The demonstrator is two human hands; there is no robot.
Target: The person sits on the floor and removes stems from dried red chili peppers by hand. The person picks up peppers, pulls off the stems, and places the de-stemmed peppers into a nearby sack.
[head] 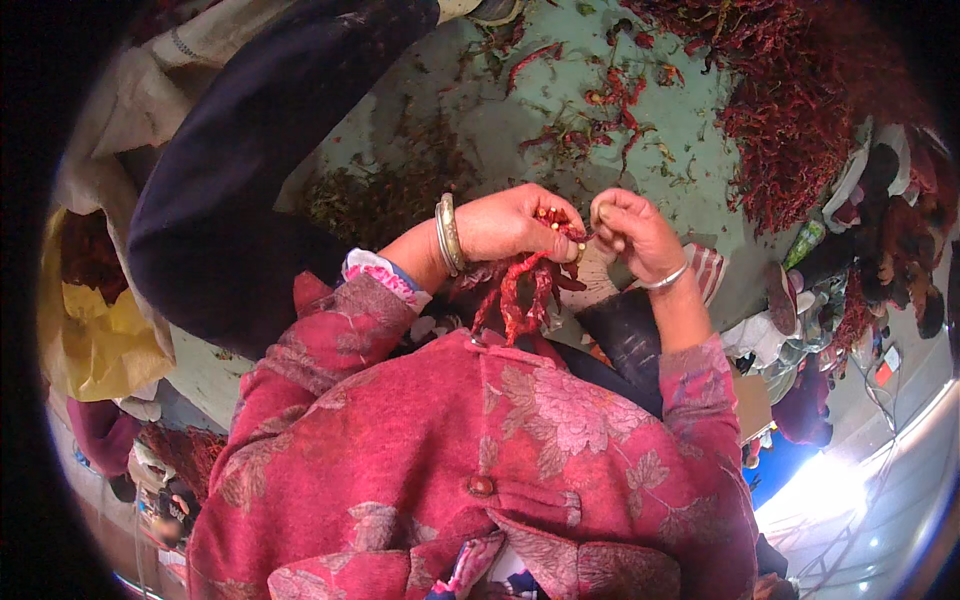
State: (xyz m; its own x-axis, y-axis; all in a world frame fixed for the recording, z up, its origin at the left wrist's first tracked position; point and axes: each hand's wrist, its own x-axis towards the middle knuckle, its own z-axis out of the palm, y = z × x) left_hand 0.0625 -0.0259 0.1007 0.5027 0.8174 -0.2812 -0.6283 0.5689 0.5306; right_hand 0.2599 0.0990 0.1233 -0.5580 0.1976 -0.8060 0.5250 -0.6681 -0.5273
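Observation:
A bunch of wrinkled dried red chili peppers is clasped in my left hand. Several pale stem ends poke out between its thumb and fingers, and the long red pods hang below toward my coat. My right hand is just beside it, fingers curled, thumb against the index finger. A thin dark red strand, seemingly part of a chili, runs from the bunch to those fingertips; the exact grip is partly hidden. Two bangles circle my left wrist and a silver bangle my right.
Loose chilies and stem scraps litter the greenish floor. A large heap of dried chilies rises at the upper right. A dark-trousered leg stretches along the left. A yellow sack stands at far left; other people sit at the right edge.

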